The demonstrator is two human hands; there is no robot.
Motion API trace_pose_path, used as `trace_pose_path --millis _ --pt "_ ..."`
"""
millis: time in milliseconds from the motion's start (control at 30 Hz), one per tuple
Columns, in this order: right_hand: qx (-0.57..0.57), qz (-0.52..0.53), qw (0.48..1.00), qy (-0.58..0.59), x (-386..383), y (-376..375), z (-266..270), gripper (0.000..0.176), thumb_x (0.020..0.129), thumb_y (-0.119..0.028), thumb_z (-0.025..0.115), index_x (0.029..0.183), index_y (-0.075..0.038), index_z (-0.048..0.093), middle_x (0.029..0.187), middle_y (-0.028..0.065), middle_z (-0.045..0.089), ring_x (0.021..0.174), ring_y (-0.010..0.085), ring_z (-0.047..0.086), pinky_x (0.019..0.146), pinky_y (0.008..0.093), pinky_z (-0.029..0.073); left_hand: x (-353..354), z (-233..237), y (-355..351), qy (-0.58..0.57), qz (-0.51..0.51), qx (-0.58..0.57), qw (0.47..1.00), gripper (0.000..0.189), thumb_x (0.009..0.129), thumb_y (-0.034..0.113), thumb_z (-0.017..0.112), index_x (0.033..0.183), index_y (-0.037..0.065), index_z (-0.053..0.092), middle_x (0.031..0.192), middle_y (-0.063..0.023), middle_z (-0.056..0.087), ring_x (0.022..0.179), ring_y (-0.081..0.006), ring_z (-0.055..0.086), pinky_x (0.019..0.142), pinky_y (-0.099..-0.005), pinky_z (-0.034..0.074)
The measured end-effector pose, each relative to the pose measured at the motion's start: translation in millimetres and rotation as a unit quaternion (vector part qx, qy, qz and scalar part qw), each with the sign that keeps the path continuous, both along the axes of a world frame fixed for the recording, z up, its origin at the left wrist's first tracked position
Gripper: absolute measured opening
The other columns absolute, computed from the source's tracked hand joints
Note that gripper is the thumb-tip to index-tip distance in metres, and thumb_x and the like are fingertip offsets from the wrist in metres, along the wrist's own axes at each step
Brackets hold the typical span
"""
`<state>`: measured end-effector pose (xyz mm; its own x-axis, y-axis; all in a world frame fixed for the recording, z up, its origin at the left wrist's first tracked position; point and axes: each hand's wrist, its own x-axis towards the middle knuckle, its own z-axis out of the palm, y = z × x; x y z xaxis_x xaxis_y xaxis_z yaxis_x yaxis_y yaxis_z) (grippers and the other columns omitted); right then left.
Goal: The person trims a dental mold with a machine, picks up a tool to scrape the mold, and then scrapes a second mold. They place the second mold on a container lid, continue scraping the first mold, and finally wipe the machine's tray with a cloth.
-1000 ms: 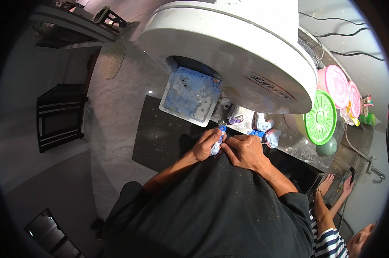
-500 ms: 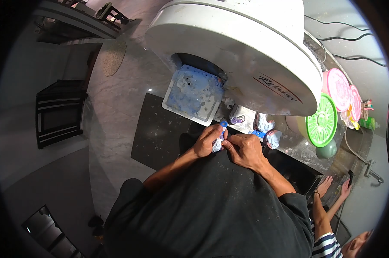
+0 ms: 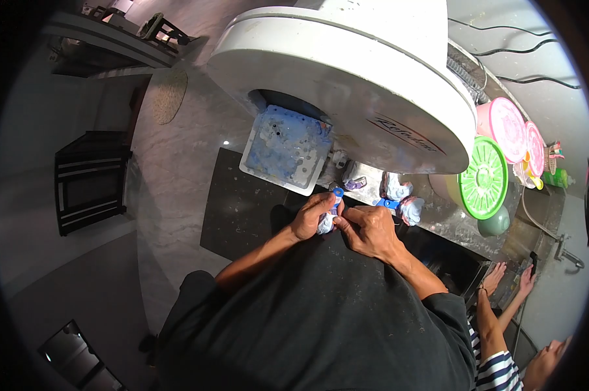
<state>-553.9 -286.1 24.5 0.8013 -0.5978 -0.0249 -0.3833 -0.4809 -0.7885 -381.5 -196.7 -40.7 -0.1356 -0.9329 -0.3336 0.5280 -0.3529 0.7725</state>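
Close to my dark shirt, my left hand (image 3: 312,216) is wrapped round a small pale blue and white molded piece (image 3: 327,223) with a blue part (image 3: 338,193) at its top. My right hand (image 3: 367,229) has its fingers bent and pressed together at the right side of that piece; whether they pinch anything is too small to tell. Just beyond my hands on the counter lie another pale blue piece (image 3: 396,187), a blue-handled item (image 3: 387,204) beside a pale blue and pink piece (image 3: 411,211), and a whitish piece with purple (image 3: 355,183).
A large white rounded machine (image 3: 346,85) overhangs the counter, with a blue-stained white tray (image 3: 288,146) under its opening. Tubs with green (image 3: 483,177) and pink (image 3: 507,130) lids stand right. At lower right are a co-worker's hands (image 3: 495,277) near a tap (image 3: 570,255).
The view has shifted slightly, so the machine and tubs sit a little further left. Both my hands stay at the molded piece, with barely any movement.
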Motion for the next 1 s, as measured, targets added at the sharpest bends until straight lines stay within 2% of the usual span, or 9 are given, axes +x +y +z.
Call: trace_pose_path --millis 233,333,433,467,567,600,700,800,1000 --pt "-0.005 -0.006 1.000 0.013 -1 -2 2 0.027 0.090 -0.027 0.073 0.074 -0.006 0.069 0.062 0.0127 0.064 0.053 0.0347 0.062 0.048 0.0424 0.047 -3 -4 -4 0.012 0.004 -0.003 1.000 0.052 0.106 0.053 0.042 0.090 0.007 0.059 0.069 -0.0003 0.056 0.057 -0.0083 0.055 0.052 -0.0234 0.042" --pt "-0.008 -0.029 0.999 0.044 1 -5 7 0.028 0.091 -0.028 0.071 0.074 -0.005 0.070 0.063 0.0145 0.065 0.055 0.0369 0.063 0.050 0.0445 0.048 -2 3 -12 0.033 -0.013 0.035 0.999 0.047 0.106 0.049 0.043 0.092 0.007 0.057 0.068 -0.0007 0.056 0.056 -0.0091 0.055 0.050 -0.0237 0.041" --pt "-0.019 -0.037 0.996 0.083 -3 -14 4 0.029 0.092 -0.028 0.069 0.075 -0.005 0.071 0.063 0.0166 0.066 0.057 0.0382 0.064 0.052 0.0466 0.050 -10 -4 -17 0.049 0.039 0.095 0.993 0.039 0.105 0.045 0.046 0.093 0.009 0.055 0.070 -0.0018 0.055 0.054 -0.0102 0.055 0.046 -0.0241 0.040" --pt "-0.019 -0.032 0.993 0.115 -5 -19 9 0.028 0.092 -0.026 0.070 0.078 -0.003 0.071 0.062 0.0182 0.065 0.058 0.0400 0.064 0.055 0.0483 0.050 -9 -19 -14 0.090 0.049 0.098 0.990 0.031 0.104 0.041 0.049 0.094 0.011 0.055 0.074 -0.0041 0.055 0.053 -0.0139 0.054 0.048 -0.0262 0.041" --pt "0.035 -0.071 0.991 0.107 -10 -31 16 0.027 0.093 -0.022 0.069 0.079 0.001 0.070 0.064 0.0206 0.064 0.061 0.0427 0.064 0.058 0.0495 0.048 -2 -23 -13 0.222 0.075 0.100 0.967 0.028 0.103 0.039 0.051 0.096 0.012 0.055 0.078 -0.0060 0.054 0.055 -0.0180 0.053 0.052 -0.0289 0.042" --pt "0.074 -0.097 0.988 0.093 -9 -33 22 0.027 0.094 -0.019 0.068 0.080 0.004 0.067 0.068 0.0226 0.063 0.063 0.0427 0.061 0.061 0.0480 0.047 -2 -19 -14 0.276 0.105 0.124 0.947 0.026 0.100 0.038 0.059 0.095 0.012 0.058 0.077 -0.0084 0.059 0.059 -0.0199 0.057 0.054 -0.0319 0.045" --pt "0.136 -0.105 0.985 0.022 -16 -33 16 0.027 0.096 -0.018 0.066 0.083 0.006 0.065 0.072 0.0228 0.061 0.062 0.0393 0.058 0.062 0.0451 0.045 -7 -13 -16 0.335 0.103 0.159 0.923 0.025 0.100 0.038 0.060 0.097 0.014 0.058 0.082 -0.0080 0.060 0.072 -0.0202 0.060 0.065 -0.0336 0.048" --pt "0.166 -0.083 0.982 0.041 -24 -31 13 0.026 0.097 -0.017 0.064 0.087 0.006 0.064 0.072 0.0220 0.059 0.061 0.0370 0.055 0.062 0.0435 0.044 -15 -9 -22 0.378 0.169 0.231 0.880 0.029 0.100 0.039 0.062 0.097 0.011 0.058 0.085 -0.0090 0.061 0.083 -0.0219 0.061 0.074 -0.0354 0.050" --pt "0.178 -0.084 0.977 0.079 -23 -18 33 0.025 0.097 -0.017 0.063 0.089 0.006 0.064 0.073 0.0231 0.061 0.062 0.0381 0.057 0.061 0.0438 0.044 -25 3 -33 0.418 0.297 0.258 0.818 0.037 0.105 0.035 0.053 0.106 -0.002 0.054 0.096 -0.0145 0.062 0.093 -0.0276 0.062 0.084 -0.0400 0.054"
